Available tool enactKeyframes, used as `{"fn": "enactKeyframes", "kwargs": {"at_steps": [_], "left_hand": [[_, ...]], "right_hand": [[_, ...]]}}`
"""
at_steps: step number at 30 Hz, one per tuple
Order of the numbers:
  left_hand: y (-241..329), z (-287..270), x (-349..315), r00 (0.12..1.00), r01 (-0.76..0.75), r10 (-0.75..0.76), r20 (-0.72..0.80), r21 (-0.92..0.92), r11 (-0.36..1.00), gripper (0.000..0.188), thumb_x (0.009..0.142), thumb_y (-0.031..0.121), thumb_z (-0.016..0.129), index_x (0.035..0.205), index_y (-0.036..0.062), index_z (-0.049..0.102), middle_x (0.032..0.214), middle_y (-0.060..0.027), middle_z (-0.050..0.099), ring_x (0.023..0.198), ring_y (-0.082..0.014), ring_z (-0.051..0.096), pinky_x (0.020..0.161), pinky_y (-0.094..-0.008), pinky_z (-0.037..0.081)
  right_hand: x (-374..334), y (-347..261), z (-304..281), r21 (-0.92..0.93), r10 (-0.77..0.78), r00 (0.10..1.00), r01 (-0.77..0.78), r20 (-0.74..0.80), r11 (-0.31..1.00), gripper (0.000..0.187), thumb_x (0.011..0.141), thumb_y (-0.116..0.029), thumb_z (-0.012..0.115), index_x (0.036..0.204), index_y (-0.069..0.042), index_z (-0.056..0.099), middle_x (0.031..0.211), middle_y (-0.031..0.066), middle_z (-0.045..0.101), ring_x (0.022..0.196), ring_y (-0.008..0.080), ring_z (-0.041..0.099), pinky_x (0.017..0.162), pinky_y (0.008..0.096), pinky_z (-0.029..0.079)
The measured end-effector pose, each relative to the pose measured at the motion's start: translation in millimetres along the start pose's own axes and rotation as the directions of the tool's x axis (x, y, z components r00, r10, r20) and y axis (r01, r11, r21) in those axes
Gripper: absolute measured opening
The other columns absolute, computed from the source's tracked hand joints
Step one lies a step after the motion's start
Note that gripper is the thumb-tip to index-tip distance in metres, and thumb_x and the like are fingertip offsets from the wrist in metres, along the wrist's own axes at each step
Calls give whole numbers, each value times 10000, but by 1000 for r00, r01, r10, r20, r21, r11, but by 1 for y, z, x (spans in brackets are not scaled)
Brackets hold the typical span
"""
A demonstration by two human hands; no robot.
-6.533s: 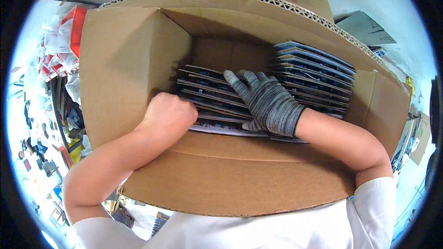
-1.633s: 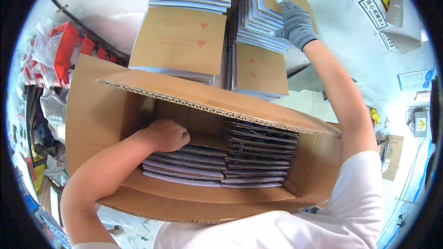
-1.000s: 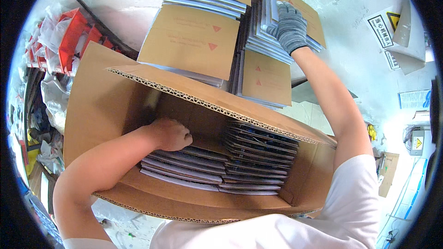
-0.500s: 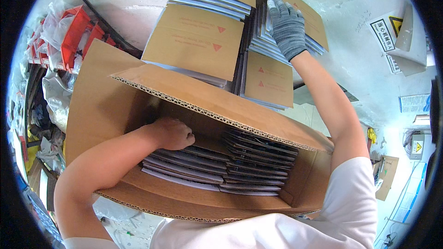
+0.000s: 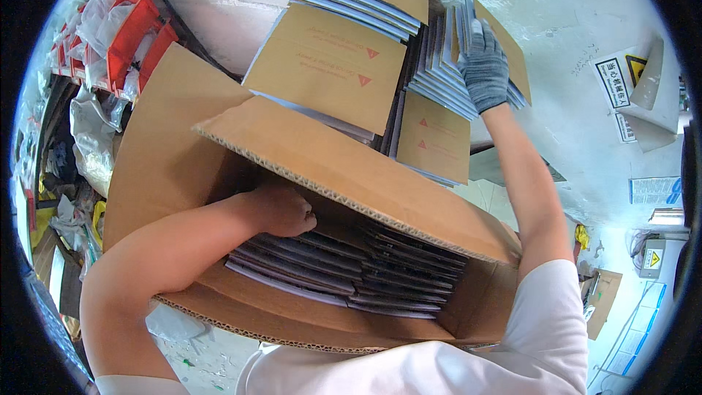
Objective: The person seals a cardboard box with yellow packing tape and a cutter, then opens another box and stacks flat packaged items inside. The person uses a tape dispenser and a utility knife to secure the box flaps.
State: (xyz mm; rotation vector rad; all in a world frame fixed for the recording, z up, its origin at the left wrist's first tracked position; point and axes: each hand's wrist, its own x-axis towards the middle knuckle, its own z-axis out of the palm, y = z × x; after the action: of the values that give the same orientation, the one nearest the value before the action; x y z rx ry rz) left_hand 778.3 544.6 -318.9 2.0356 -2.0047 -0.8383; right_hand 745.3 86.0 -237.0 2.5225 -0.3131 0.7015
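Observation:
My left hand [image 5: 287, 210], bare, is inside a large open cardboard box [image 5: 351, 170]. Its fingers are curled closed above rows of thin dark-edged panels [image 5: 292, 267] standing on edge in the box; whatever they may grip is hidden. My right hand [image 5: 484, 66] wears a grey knit glove. It lies with fingers stretched out on a fanned pile of thin panels [image 5: 441, 77], beside a brown-faced panel [image 5: 504, 44]; the thumb is out of sight. Left of that pile are more stacks of flat brown-faced panels [image 5: 329, 62] with red marks and pale edges.
Red bins [image 5: 131, 36] with clear plastic bags stand at the far left, beside a black cable [image 5: 172, 11]. A raised box flap [image 5: 168, 124] stands at the left. Warning signs [image 5: 621, 84] are at the right, with a cardboard piece [image 5: 604, 303] lower down.
The view has shifted, so the stacks sit a little farther right. My right hand stays on the fanned pile, whose panels look more spread. My left hand remains closed in the box.

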Motion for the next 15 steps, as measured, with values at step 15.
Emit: {"fn": "enactKeyframes", "kwargs": {"at_steps": [15], "left_hand": [[19,-36,-2,952,186,-161,261,-74,980,420,903,340,406,877,50,710,970,-200,679,968,-352,635,924,-444,466]], "right_hand": [[31,1,-18,27,13,915,-26,403,999,731,803,-269,650,1433,-157,297,1376,163,461,1202,389,512,961,475,473]]}}
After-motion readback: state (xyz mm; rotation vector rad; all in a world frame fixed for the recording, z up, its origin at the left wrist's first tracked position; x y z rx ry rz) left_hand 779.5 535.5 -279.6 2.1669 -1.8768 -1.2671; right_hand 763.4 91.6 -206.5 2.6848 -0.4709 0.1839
